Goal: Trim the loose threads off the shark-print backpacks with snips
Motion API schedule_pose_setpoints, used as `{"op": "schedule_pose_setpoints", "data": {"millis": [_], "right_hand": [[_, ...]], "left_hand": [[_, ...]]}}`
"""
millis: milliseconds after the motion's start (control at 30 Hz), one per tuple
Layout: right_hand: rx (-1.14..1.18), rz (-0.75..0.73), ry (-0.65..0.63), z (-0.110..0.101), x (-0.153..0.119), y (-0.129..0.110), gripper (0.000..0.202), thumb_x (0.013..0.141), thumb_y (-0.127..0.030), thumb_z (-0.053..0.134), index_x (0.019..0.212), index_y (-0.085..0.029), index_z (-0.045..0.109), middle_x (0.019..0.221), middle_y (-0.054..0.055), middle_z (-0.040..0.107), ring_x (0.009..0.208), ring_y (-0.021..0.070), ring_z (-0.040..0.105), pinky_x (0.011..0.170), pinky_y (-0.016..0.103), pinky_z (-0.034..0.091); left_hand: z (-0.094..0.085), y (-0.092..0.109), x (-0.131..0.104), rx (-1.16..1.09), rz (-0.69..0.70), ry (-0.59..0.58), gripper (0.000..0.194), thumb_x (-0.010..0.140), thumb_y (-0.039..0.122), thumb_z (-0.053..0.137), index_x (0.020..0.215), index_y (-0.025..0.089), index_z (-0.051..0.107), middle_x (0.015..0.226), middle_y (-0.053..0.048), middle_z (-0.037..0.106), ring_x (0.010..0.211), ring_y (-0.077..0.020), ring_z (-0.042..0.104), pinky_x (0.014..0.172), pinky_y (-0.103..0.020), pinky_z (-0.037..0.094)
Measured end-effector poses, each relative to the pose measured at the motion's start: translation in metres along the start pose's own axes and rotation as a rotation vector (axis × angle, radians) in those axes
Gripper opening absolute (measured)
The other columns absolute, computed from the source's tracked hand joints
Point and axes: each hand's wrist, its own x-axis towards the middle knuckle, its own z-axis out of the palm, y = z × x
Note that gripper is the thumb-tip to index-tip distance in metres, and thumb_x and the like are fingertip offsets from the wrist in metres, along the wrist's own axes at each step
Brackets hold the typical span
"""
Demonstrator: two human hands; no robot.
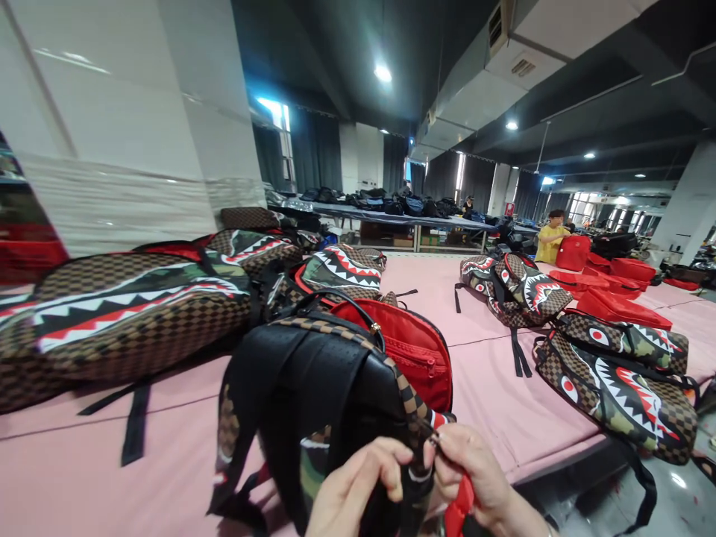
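A backpack [358,373] with black straps and brown checkered trim stands in front of me, its back panel towards me. Its top is unzipped, and the red lining [417,358] of the opened part shows behind. My left hand [363,477] is at the pack's near right side, fingers curled; whatever they pinch is hidden. Close beside it, my right hand [470,470] has thumb and forefinger pressed together on a small dark bit at the pack's edge, too small to name. A red object [459,507], its kind unclear, sits in the palm of that same hand.
Checkered shark-mouth backpacks lie to the left [139,313] and right [620,388] on the pink-covered table [492,403]. Red bags [620,298] lie farther right, near a person in yellow [551,239]. A wrapped white pillar [128,127] rises at left.
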Motion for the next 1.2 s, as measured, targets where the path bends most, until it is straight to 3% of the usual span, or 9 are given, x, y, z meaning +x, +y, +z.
{"op": "schedule_pose_setpoints", "data": {"millis": [200,367,500,567,633,733,833,1000,1200], "right_hand": [[-0.159,-0.304,0.190,-0.001,0.039,-0.023,0.043,0.075,-0.056,0.059,0.084,-0.014,0.056,0.052,-0.008,0.039,0.042,0.0033,0.029,0.041,0.017,0.024],[-0.395,-0.344,0.202,0.009,0.067,-0.027,0.033,0.071,-0.045,0.066,0.083,-0.014,0.062,0.069,-0.002,0.055,0.059,0.0084,0.048,0.057,0.021,0.039],[-0.414,-0.347,0.260,0.027,0.054,-0.004,0.028,0.067,-0.035,0.070,0.086,-0.016,0.062,0.078,0.001,0.060,0.067,0.0118,0.051,0.059,0.022,0.041],[-0.413,-0.314,0.263,0.036,0.044,0.007,0.033,0.061,-0.031,0.075,0.088,-0.018,0.062,0.080,0.001,0.061,0.063,0.0113,0.050,0.054,0.021,0.040],[-0.417,-0.278,0.206,0.043,0.038,0.013,0.030,0.066,-0.034,0.072,0.089,-0.018,0.061,0.078,0.000,0.060,0.061,0.0109,0.049,0.053,0.021,0.039],[-0.542,-0.269,0.163,0.045,0.046,0.013,0.023,0.085,-0.038,0.050,0.084,-0.018,0.062,0.067,-0.001,0.056,0.061,0.0111,0.049,0.058,0.022,0.039],[-0.658,-0.243,0.131,0.040,0.068,0.016,0.024,0.087,-0.032,0.045,0.072,-0.019,0.059,0.069,-0.001,0.054,0.070,0.0127,0.050,0.067,0.024,0.038],[-0.266,0.089,-0.016,0.034,0.088,0.022,0.029,0.082,-0.040,0.049,0.064,-0.019,0.046,0.059,-0.005,0.041,0.050,0.0089,0.037,0.051,0.022,0.034],[-0.147,-0.320,0.102,0.035,0.072,-0.025,0.038,0.077,-0.054,0.054,0.066,-0.018,0.048,0.066,-0.003,0.044,0.065,0.0115,0.041,0.064,0.023,0.037]], "left_hand": [[-0.032,0.046,0.025,0.486,0.506,0.258,0.017,0.078,0.031,0.056,0.094,0.027,0.061,0.093,-0.004,0.061,0.083,-0.0213,0.058,0.077,-0.031,0.046],[-0.039,0.072,0.071,0.833,0.788,0.012,0.023,0.080,0.031,0.053,0.101,0.026,0.061,0.096,-0.006,0.065,0.090,-0.0222,0.060,0.084,-0.032,0.045],[-0.057,0.077,0.101,0.991,0.745,-0.272,0.034,0.074,0.044,0.057,0.103,0.027,0.063,0.096,-0.006,0.069,0.085,-0.0235,0.063,0.074,-0.030,0.050],[-0.070,0.081,0.105,1.040,0.752,-0.392,0.041,0.068,0.046,0.063,0.105,0.028,0.063,0.099,-0.005,0.068,0.086,-0.0236,0.063,0.073,-0.029,0.051],[-0.082,0.087,0.099,1.102,0.761,-0.477,0.040,0.067,0.042,0.066,0.105,0.028,0.062,0.102,-0.005,0.067,0.091,-0.0231,0.061,0.076,-0.030,0.051],[-0.094,0.097,0.079,1.211,0.756,-0.456,0.032,0.075,0.032,0.060,0.107,0.027,0.061,0.106,-0.004,0.066,0.095,-0.0221,0.059,0.080,-0.031,0.050],[-0.099,0.096,0.061,1.266,0.787,-0.360,0.036,0.080,0.028,0.055,0.116,0.028,0.056,0.111,-0.005,0.065,0.096,-0.0221,0.058,0.080,-0.032,0.050],[-0.107,0.083,0.050,1.271,0.790,-0.338,0.046,0.081,0.025,0.054,0.126,0.028,0.045,0.114,-0.006,0.063,0.101,-0.0224,0.057,0.086,-0.037,0.047],[-0.113,0.092,0.049,1.149,0.647,-0.313,0.053,0.078,0.041,0.056,0.127,0.026,0.042,0.116,-0.007,0.061,0.104,-0.0232,0.057,0.086,-0.034,0.048]]}}
